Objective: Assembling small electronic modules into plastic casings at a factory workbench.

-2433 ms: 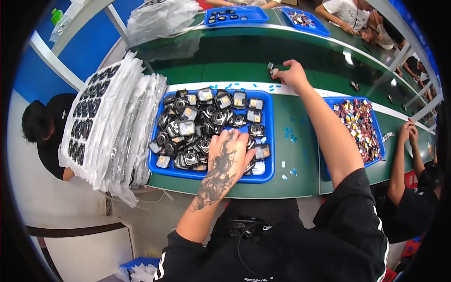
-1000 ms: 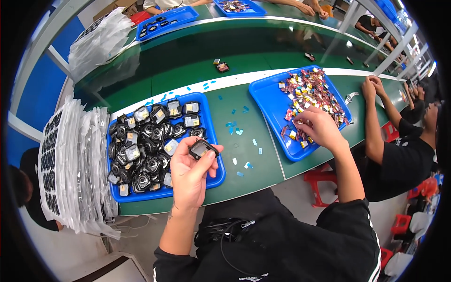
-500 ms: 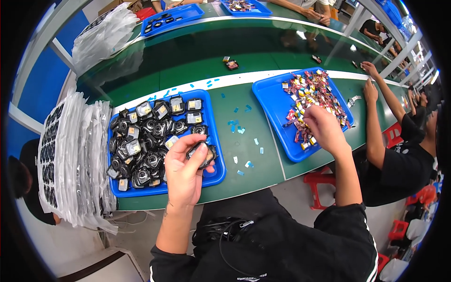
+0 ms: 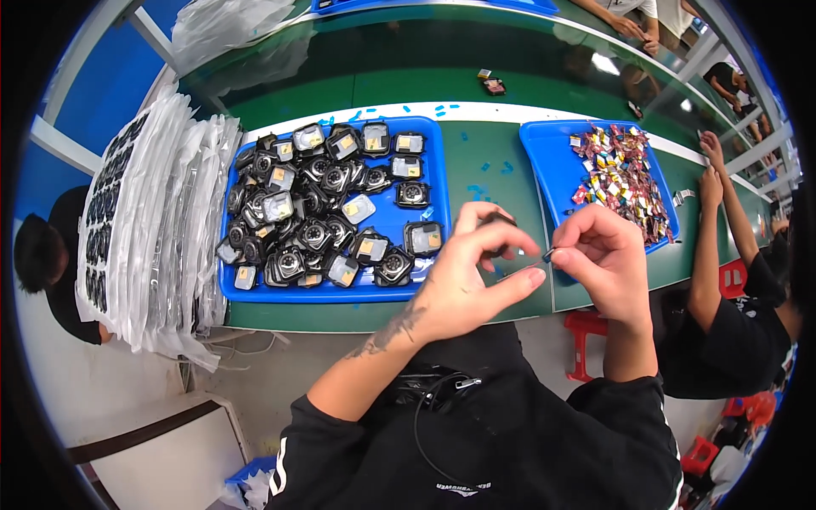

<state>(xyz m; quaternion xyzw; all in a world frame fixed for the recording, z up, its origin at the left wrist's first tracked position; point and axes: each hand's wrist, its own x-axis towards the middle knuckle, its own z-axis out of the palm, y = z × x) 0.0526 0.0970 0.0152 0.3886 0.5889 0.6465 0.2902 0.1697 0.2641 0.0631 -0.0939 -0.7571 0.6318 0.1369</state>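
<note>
My left hand (image 4: 476, 272) is curled round a black watch case (image 4: 496, 219), mostly hidden behind the fingers, with the thumb stretched out below. Facing it, my right hand (image 4: 605, 259) pinches a small dark piece (image 4: 550, 253) between thumb and forefinger; its kind is too small to make out. The two hands are close together above the table's front edge. To their left, a blue tray (image 4: 336, 295) holds a heap of black watch cases (image 4: 314, 234), some showing grey and yellow inner sides. Behind my right hand, another blue tray (image 4: 544, 153) carries many small red, white and yellow parts (image 4: 625, 183).
Blue film scraps (image 4: 478, 189) dot the green table (image 4: 476, 153). Plastic-wrapped stacked sheets (image 4: 153, 229) stand at the left. Loose parts (image 4: 493, 85) lie on the far green surface. A co-worker's arms (image 4: 712, 212) reach in at right, near a red stool (image 4: 586, 340).
My right hand has left the parts tray and come beside the left, pinching a small piece. My left hand has moved right with the watch case, away from its tray. The view has shifted.
</note>
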